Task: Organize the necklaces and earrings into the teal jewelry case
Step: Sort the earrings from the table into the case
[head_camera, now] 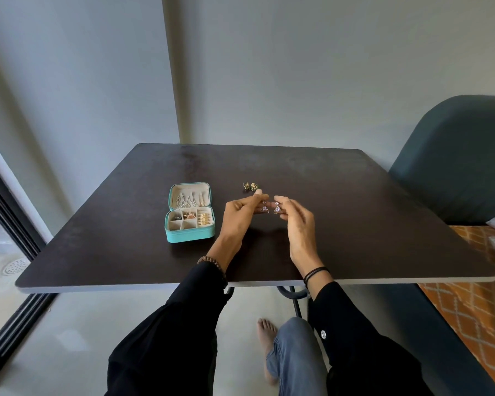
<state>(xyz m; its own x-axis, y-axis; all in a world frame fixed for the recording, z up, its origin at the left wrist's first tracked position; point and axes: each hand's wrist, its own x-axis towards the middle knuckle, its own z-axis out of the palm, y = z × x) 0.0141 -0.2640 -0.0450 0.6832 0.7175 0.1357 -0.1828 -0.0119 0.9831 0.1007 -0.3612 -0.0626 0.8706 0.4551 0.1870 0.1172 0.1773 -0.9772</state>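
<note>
- Pinching a drop earring (264,208) between thumb and fingertips, my left hand (239,212) hangs just above the table (355,210), near its middle.
- My right hand (296,221) pinches a second drop earring (277,209) in the same way. The two earrings dangle side by side, close together but apart, each with a pale stone over a small triangle.
- I see the teal jewelry case (189,235) lying open on the table to the left of my left hand, near it but not touching.
- Its raised lid (190,195) has silver necklaces (187,201) hanging inside against the cream lining.
- In the base, gold earrings (204,218) fill the right-hand compartment and a rose-coloured piece (189,215) sits in the upper middle one. I can't make out the small dark item in the upper left one.
- A green-and-gold earring pair (249,186) lies loose on the table just beyond my left fingertips.
- A bead bracelet (212,262) circles my left wrist and black bands (315,272) my right, both above black sleeves.
- A dark teal chair (455,155) stands past the table's right edge.
</note>
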